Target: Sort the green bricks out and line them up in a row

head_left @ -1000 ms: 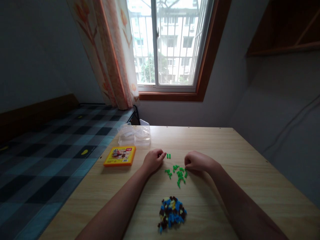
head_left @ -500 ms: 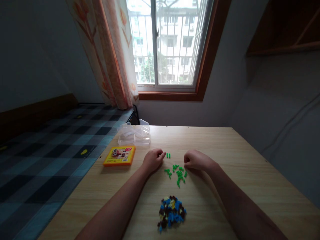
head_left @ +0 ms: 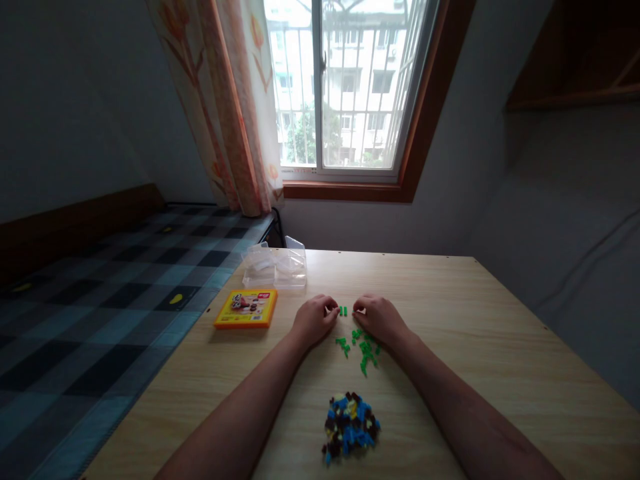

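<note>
Both my hands rest on a light wooden table (head_left: pixel 475 347). A small green brick piece (head_left: pixel 343 310) stands between them. My left hand (head_left: pixel 314 319) is curled, its fingertips touching the left side of that piece. My right hand (head_left: pixel 379 319) is also curled, fingertips just right of the piece; whether they pinch a brick is hidden. Below the hands lie several loose green bricks (head_left: pixel 363 348). Nearer to me sits a heap of blue, brown and yellow bricks (head_left: pixel 351 425).
An orange booklet (head_left: pixel 247 308) lies left of my hands. Behind it stands a clear plastic box (head_left: pixel 275 267) near the table's far left corner. A bed with a checked cover (head_left: pixel 90 313) borders the table on the left. A window and curtain are behind.
My right hand has moved left, up to the small green piece, now close to my left hand. The left hand has stayed by the piece.
</note>
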Demonstrator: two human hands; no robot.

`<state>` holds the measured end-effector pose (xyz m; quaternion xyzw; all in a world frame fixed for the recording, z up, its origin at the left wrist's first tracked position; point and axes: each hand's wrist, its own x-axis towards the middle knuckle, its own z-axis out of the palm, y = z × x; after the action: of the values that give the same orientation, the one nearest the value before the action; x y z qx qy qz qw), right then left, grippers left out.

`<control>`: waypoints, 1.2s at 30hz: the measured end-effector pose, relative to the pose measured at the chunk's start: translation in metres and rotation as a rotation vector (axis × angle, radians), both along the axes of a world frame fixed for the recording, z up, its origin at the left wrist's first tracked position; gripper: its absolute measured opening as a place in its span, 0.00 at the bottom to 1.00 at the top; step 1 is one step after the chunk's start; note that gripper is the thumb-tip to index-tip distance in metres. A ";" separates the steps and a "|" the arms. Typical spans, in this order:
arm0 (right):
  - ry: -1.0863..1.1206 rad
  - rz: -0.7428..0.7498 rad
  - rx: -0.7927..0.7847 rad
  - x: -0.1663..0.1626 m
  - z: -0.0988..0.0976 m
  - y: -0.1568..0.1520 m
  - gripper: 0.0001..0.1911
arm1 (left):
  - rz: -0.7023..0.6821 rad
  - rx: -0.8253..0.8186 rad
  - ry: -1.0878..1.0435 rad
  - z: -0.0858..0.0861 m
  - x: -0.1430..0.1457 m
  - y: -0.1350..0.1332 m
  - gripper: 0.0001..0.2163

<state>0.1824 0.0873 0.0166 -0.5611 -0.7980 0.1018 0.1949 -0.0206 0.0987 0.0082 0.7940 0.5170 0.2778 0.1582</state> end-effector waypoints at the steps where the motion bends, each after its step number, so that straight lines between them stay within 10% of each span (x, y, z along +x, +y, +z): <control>1: 0.011 0.016 0.003 0.001 -0.001 0.000 0.06 | -0.005 -0.001 0.006 0.000 0.000 -0.001 0.08; 36: 0.363 0.126 0.002 0.013 -0.017 0.005 0.11 | 0.021 -0.001 0.080 -0.003 0.003 0.000 0.09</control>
<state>0.1951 0.0921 -0.0002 -0.4824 -0.7834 0.2126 0.3293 -0.0178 0.0988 0.0056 0.7988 0.5315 0.2472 0.1351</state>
